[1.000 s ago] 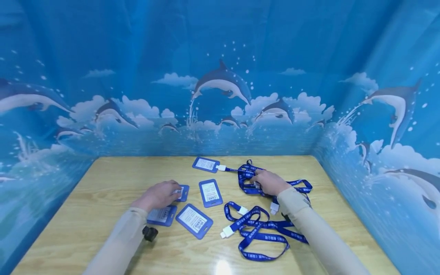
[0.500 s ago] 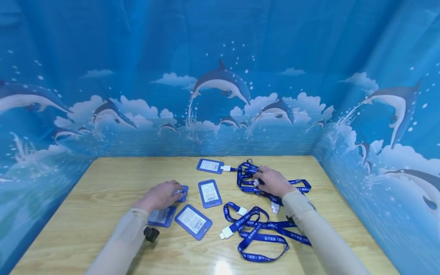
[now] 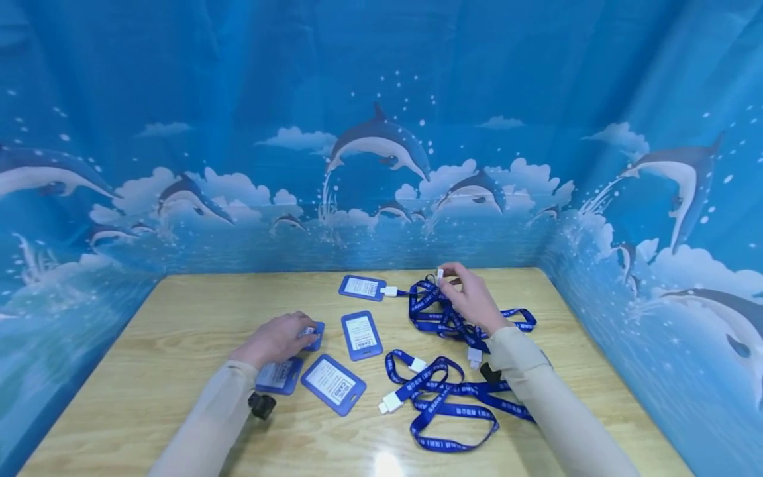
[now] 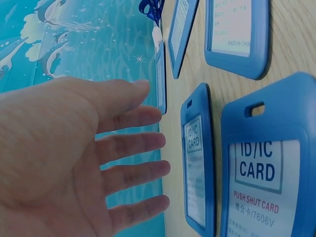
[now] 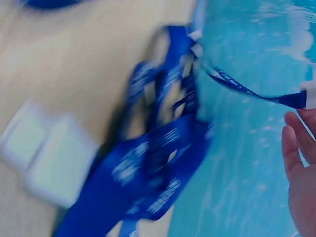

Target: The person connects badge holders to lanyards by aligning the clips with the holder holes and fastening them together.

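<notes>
My right hand [image 3: 473, 305] pinches the white clip [image 3: 440, 273] of a blue lanyard and holds it raised; its strap [image 5: 247, 91] runs down to a lanyard heap [image 3: 432, 311]. My left hand [image 3: 277, 341] hovers over the blue card holders on the left, fingers extended and holding nothing. In the left wrist view a slim gap separates the fingertips from the nearest card holder [image 4: 196, 173]; a larger-looking one [image 4: 266, 128] lies beside it. Two other card holders [image 3: 334, 384] [image 3: 361, 335] lie mid-table. The right wrist view is blurred.
At the back, a card holder [image 3: 363, 287] is joined by a white clip [image 3: 389, 291] to a lanyard leading into the heap. Another lanyard tangle [image 3: 456, 411] lies at the front right. A dolphin-printed curtain [image 3: 357, 245] borders the wooden table [image 3: 179, 331].
My right hand has moved up and back from the heap, drawing out a white clip with its strap. The back card holder shifted slightly right. My left hand stays about where it was.
</notes>
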